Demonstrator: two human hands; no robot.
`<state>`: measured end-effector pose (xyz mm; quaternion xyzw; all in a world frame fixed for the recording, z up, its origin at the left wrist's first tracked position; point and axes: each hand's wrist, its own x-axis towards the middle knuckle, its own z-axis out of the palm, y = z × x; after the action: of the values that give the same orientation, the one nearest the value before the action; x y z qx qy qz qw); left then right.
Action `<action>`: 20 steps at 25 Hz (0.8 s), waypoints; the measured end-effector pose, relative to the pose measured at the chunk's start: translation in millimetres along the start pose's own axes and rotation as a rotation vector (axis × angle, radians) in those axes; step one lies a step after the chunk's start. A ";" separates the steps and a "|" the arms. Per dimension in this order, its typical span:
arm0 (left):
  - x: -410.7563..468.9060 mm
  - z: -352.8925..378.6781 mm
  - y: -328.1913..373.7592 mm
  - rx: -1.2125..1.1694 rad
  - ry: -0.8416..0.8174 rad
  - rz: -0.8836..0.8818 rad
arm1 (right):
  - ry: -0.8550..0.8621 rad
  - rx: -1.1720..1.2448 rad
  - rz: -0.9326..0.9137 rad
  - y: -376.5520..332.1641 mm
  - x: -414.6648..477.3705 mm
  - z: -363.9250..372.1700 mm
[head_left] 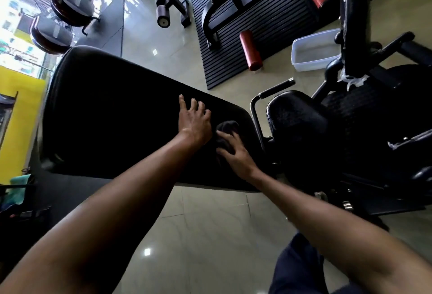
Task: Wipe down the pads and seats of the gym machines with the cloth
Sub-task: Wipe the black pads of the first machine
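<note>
Glossy tiled gym floor; long black bench pad [112,111] across the centre. Left hand [194,122] rests on the pad, fingers spread and holding nothing. Right hand [236,153] presses a bunched dark cloth [228,127] onto the pad's narrow end, fingers splayed. Judged step: wiping this pad. Next move calls for strokes up its length, then the adjoining seat [297,118].

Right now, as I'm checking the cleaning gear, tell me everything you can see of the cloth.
The cloth is dark, nearly black, soft-looking fabric, bunched into a rumpled wad, not spread flat. It lies on the black pad near its narrower end, hard to tell from it in the dim light. The right hand lies over its near part, fingers spread, pressing it down. The left hand rests on the pad close beside it; whether they touch is unclear.
</note>
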<state>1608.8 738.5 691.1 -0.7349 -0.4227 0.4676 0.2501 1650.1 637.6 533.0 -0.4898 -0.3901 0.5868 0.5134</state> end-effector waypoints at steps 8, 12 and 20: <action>66.4 7.6 -10.8 0.064 0.005 0.009 | 0.202 -0.052 0.308 55.8 88.0 -24.8; 90.7 10.8 -6.1 0.077 -0.017 0.011 | 0.157 -0.040 0.138 21.4 113.9 -18.1; 114.9 15.5 -0.4 0.083 -0.033 0.017 | 0.247 -0.073 0.137 76.9 112.7 -33.0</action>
<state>1618.3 836.5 630.0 -0.7196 -0.4007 0.4988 0.2697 1666.1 734.2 432.3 -0.6023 -0.3107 0.5410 0.4981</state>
